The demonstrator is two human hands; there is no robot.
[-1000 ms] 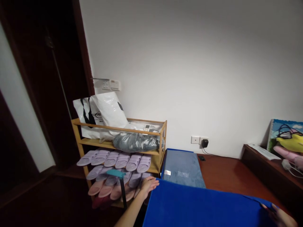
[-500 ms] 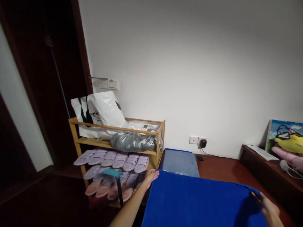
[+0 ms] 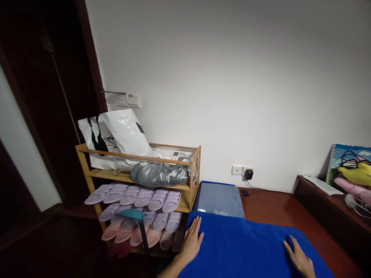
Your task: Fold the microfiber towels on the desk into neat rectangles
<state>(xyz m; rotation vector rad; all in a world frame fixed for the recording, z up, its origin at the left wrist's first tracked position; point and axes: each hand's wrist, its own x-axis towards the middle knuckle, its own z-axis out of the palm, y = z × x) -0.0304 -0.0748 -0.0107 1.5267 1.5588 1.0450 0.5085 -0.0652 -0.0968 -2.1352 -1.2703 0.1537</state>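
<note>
A bright blue cloth (image 3: 237,247) lies spread over the reddish-brown wooden surface, its lower part cut off by the bottom of the view. My left hand (image 3: 191,240) rests on the cloth's left edge, fingers stretched out. Over on the right, my right hand (image 3: 300,256) is on or just above the cloth with its fingers apart, and a dark shadow falls beside it. Just beyond the cloth's far edge lies a folded grey-blue cloth (image 3: 220,199) in clear wrapping, with a strip of blue behind it.
Left stands a wooden shoe rack (image 3: 189,187) holding several slippers (image 3: 137,195), a white bag (image 3: 124,131) and a plastic-wrapped grey bundle (image 3: 162,173). A black plug (image 3: 248,174) sits in the wall socket. Plush toys (image 3: 355,175) rest on a raised ledge at right.
Both hands have let go of the blue cloth's edges and now lie flat-fingered over it. The cloth has settled lower, and my right hand has moved left.
</note>
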